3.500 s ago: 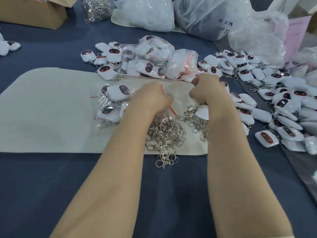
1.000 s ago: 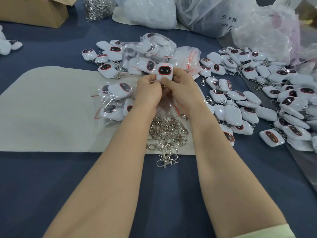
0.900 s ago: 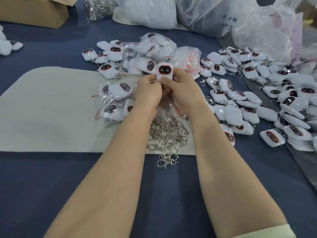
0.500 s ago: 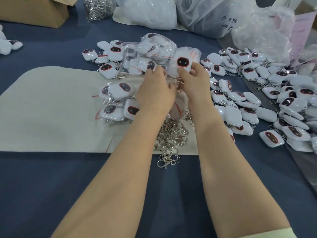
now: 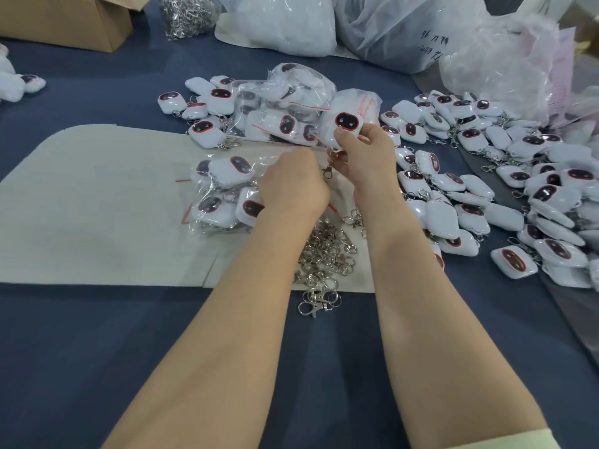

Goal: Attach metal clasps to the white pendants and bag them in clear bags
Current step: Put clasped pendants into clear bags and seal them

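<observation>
White plastic is pinched in the fingers (image 5: 372, 134) of the right hand (image 5: 366, 160): the thumb lies on the near face and the other fingers curl round the far edge of one pendant (image 5: 348, 123), held up with its dark, red-rimmed face toward the camera. A metal clasp (image 5: 328, 170) hangs from the pendant's lower end, so pendant and clasp form one line running down and slightly left, clasp end lowest. That end dangles in the gap between the two hands, just beside the left hand (image 5: 291, 186). The left hand is seen from the back, low over a flat clear bag (image 5: 259, 150) with a red strip. Its fingers reach away from the camera, and I cannot tell whether they pinch the bag or only touch it. This pendant looks clasped and ready for bagging. The bag lies below and to the left of it, nearer the left hand, so that hand would likely hold the mouth open while the right lowers the pendant clasp-first. Nearer the person, loose clasps (image 5: 324, 251) are heaped on a pale mat (image 5: 97, 205), with bagged pendants (image 5: 223, 189) left of the left hand. Many more unbagged pendants (image 5: 470, 196) spread to the right across the blue-covered table (image 5: 97, 351). Large plastic sacks (image 5: 282, 24) and a cardboard box (image 5: 64, 21) stand at the far edge.
</observation>
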